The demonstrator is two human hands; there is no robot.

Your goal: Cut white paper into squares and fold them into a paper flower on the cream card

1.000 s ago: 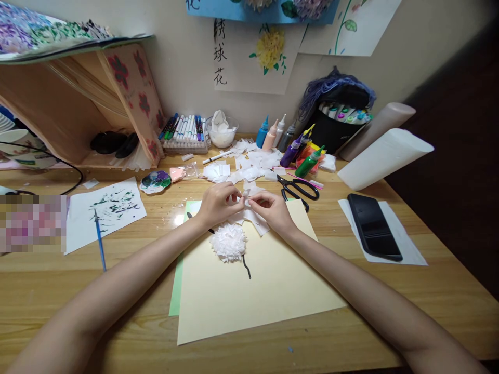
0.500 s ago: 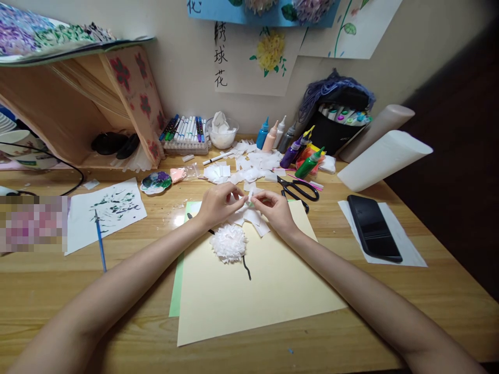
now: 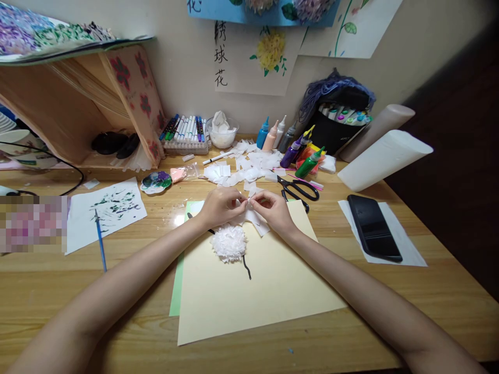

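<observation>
My left hand [image 3: 221,208] and my right hand [image 3: 274,210] meet above the far part of a cream paper sheet [image 3: 257,296]. Their fingertips pinch a small piece of white tissue paper [image 3: 249,201] between them, mostly hidden by the fingers. Just below my left hand, a fluffy white paper flower [image 3: 229,243] sits on the sheet, with a black painted stem line [image 3: 247,267] running down from it. Loose white paper pieces [image 3: 257,222] lie on the sheet under my hands. A green sheet [image 3: 176,291] shows from beneath the cream one.
Black-handled scissors [image 3: 306,189] lie beyond my right hand. Behind are scattered white paper squares [image 3: 253,161], paint bottles [image 3: 307,162], markers [image 3: 189,130] and a glass bowl [image 3: 222,136]. A phone [image 3: 374,228] rests at right; a paintbrush [image 3: 100,239] lies on paint-streaked paper at left.
The fingers of both hands have closed nearer together around the white paper piece, which now shows less. My left fingers have curled in slightly. Everything else stays in place.
</observation>
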